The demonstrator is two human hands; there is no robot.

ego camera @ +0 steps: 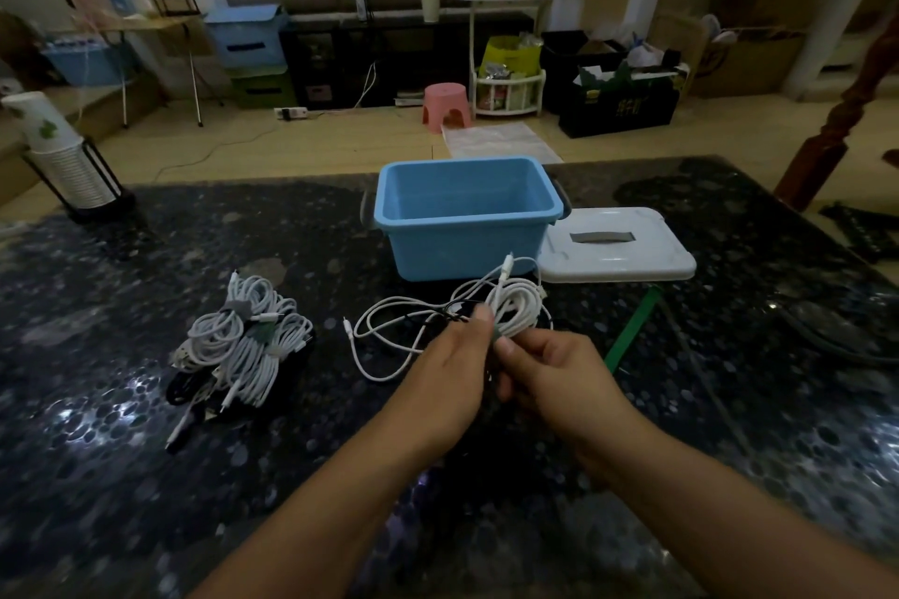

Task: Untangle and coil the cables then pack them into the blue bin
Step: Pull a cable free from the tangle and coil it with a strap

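Note:
The blue bin [467, 236] stands open and empty at the middle of the dark table. Just in front of it I hold a coiled white cable [513, 306] above the table. My left hand [450, 377] pinches the coil with thumb and fingers on its left side. My right hand [549, 367] pinches a green strap at the coil's lower end. Loose loops of white cable [384, 345] with a thin black cable lie on the table left of the hands. A pile of bundled white and black cables [243, 345] lies further left.
The bin's white lid [618, 253] lies to the right of the bin. A green strap [632, 331] lies on the table right of my hands. A stack of paper cups in a black holder [63, 161] stands at the far left.

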